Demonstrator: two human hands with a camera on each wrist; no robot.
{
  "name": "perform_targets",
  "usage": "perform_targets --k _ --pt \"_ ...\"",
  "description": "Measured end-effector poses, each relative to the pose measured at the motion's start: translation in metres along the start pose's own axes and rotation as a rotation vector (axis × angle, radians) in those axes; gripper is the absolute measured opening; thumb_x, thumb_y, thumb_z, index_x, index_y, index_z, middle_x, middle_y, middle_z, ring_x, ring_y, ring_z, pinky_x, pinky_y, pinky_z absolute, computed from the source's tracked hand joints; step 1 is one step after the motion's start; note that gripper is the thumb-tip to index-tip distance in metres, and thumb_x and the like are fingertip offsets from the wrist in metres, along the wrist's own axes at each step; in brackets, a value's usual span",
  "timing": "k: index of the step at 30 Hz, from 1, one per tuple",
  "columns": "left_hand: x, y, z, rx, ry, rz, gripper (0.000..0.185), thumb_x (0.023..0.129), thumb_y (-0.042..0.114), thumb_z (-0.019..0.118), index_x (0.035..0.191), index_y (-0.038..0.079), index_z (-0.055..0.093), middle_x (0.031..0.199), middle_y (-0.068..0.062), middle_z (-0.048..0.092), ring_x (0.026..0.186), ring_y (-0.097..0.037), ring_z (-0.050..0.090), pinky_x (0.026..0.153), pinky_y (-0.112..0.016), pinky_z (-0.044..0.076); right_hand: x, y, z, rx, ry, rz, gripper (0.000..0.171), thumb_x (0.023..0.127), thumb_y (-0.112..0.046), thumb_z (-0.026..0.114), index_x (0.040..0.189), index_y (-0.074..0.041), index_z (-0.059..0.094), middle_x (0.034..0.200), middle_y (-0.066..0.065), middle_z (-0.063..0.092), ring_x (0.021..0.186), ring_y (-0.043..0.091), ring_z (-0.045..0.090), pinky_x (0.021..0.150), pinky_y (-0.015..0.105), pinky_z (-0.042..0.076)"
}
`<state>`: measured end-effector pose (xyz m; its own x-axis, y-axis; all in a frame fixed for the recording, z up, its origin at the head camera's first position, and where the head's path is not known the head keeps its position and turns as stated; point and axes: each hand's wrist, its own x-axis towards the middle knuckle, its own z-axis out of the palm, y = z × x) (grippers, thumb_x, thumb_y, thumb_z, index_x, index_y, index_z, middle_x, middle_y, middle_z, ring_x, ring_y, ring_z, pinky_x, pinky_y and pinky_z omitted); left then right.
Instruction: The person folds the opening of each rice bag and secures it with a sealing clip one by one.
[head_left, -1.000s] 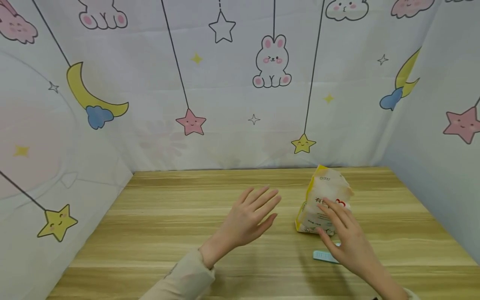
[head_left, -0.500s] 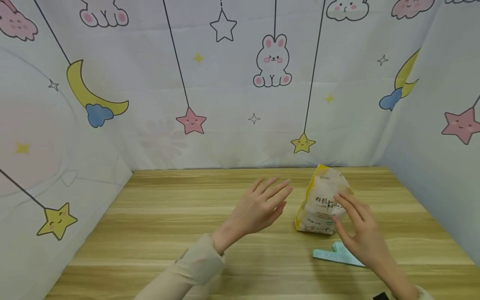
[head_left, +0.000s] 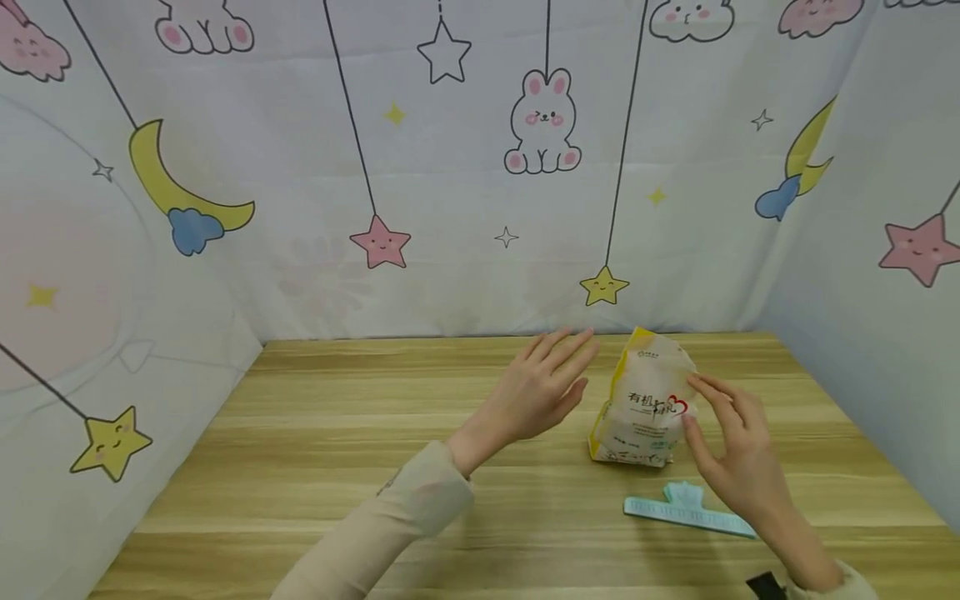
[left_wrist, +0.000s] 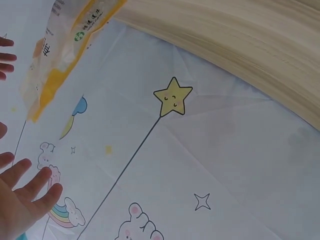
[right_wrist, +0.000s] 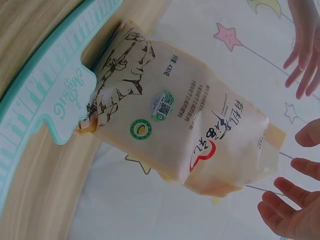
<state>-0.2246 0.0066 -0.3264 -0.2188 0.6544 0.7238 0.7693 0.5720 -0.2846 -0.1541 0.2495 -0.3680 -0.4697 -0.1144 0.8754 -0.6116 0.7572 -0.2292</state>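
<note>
The pouch (right_wrist: pixel 185 130) bears "有机", a red heart outline and "450"; the teal clip (right_wrist: pixel 55 100) reads "Chefmade".

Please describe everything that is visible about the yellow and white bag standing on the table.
The bag is a soft pouch that looks like plastic film, white and partly see-through in front with yellow side edges. It bears dark Chinese characters, a red heart outline, a small round green mark and a brown line drawing near its base. It stands upright on the wooden table, looking filled. The right hand is at its right side; contact is unclear. The left hand is apart from it. A teal clip lies in front.
</note>
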Motion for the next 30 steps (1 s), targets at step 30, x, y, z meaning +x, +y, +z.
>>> perform_targets --k 30 --pt "0.054 0.006 0.006 0.028 -0.048 0.020 0.036 0.090 0.024 0.045 0.125 0.015 0.050 0.126 -0.003 0.052 0.117 -0.020 0.048 0.092 -0.033 0.041 0.007 0.022 0.002 0.041 0.229 0.077 0.025 0.084 -0.005 0.052 0.102 0.010 0.061 0.094 0.027 0.058 0.103 -0.010 0.046 0.081 0.007 0.035"
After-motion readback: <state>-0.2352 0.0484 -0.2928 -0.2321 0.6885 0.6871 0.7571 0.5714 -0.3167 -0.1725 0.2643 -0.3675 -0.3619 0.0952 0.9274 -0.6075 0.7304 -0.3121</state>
